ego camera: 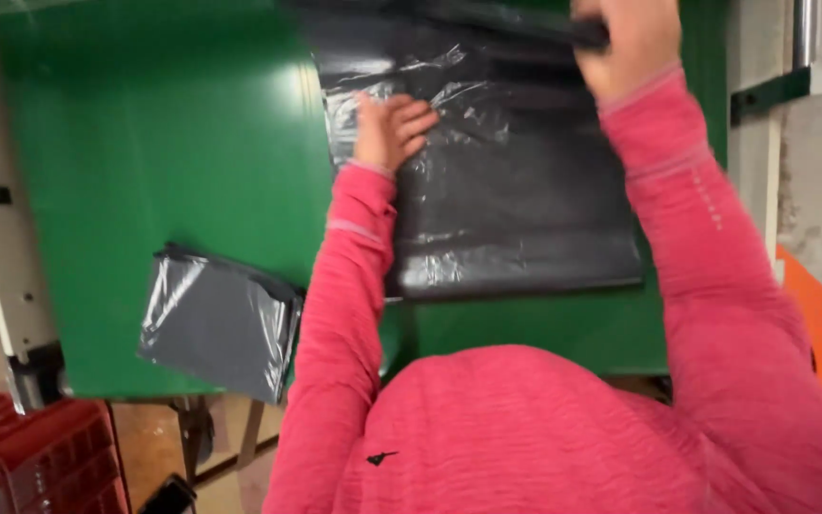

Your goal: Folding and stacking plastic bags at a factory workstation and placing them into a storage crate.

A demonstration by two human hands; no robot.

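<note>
nearest to the camera is the chest of the person in a pink long-sleeved knit top point(544, 438), which fills the lower part of the head view. both sleeves go forward from it over a flat green table top point(145, 190).

the left arm is stretched almost straight up the picture, a little bent at the elbow. the left hand point(387, 128) lies palm down on a large shiny black plastic bag point(516, 209). its fingers are apart and a little curled, and they press flat on the upper left part of the bag, near its left edge. this hand does not grip anything, it only rests on the plastic.

the right arm goes up the right side of the picture, with the elbow low and the wrist high. the right hand point(625, 43) is closed as a fist on the far top edge of the same black bag, where the plastic is gathered into a dark roll. the fist is partly cut by the top of the frame.

the black bag lies spread on the table in front of the person, wrinkled near the top and smoother below.

a folded grey plastic mailer bag point(221, 324) lies on the near left corner of the table, well apart from both hands. a red plastic crate point(40, 457) stands on the floor below, at the left.
</note>
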